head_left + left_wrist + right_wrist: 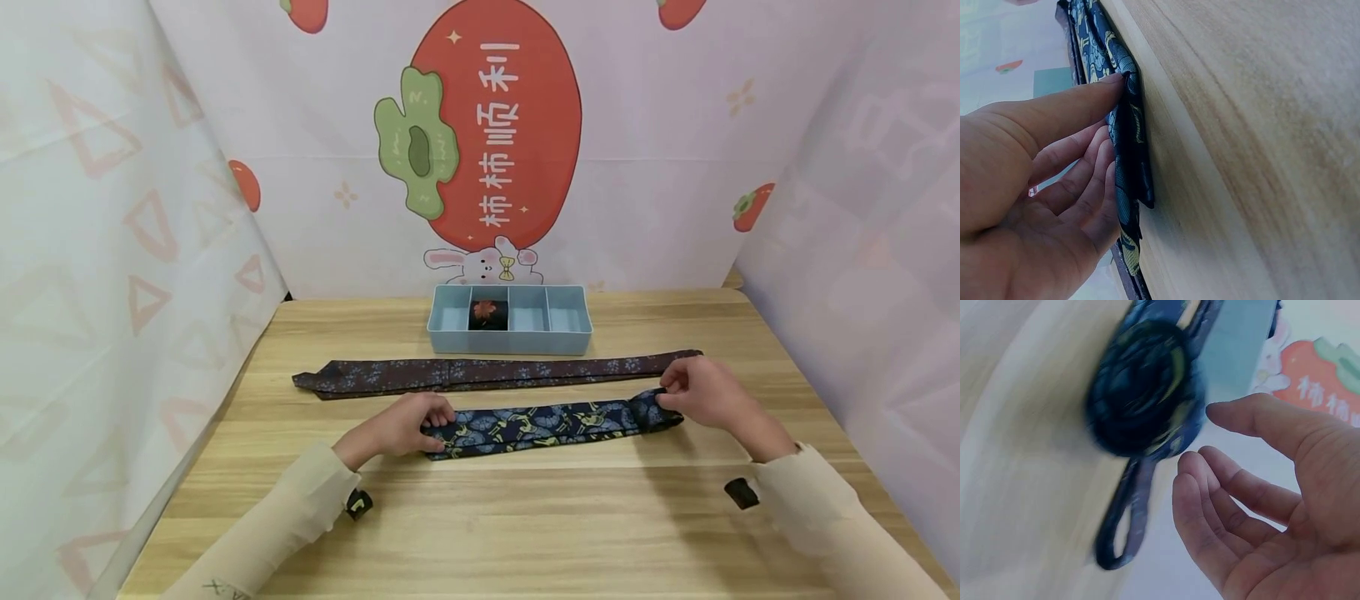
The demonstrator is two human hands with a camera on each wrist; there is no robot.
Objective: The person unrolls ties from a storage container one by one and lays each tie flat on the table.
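A navy necktie [536, 427] with blue and yellow figures lies folded lengthwise across the table, its right end wound into a roll [1141, 390]. At the tie's left end my left hand [411, 423] pinches the fabric, thumb [1079, 109] on one side and fingers behind. My right hand [708, 396] is at the rolled end; in the right wrist view its loosely bent fingers and thumb are spread beside the roll, with no grip on it. Behind lies a dark maroon necktie [510, 372] with blue flowers, folded flat.
A light blue divided tray [510, 342] stands at the back of the wooden table [480, 517]. Its second compartment from the left holds a black roll [488, 315] with a red flower. A printed cloth [645, 208] hangs behind the table, with white sheets at both sides.
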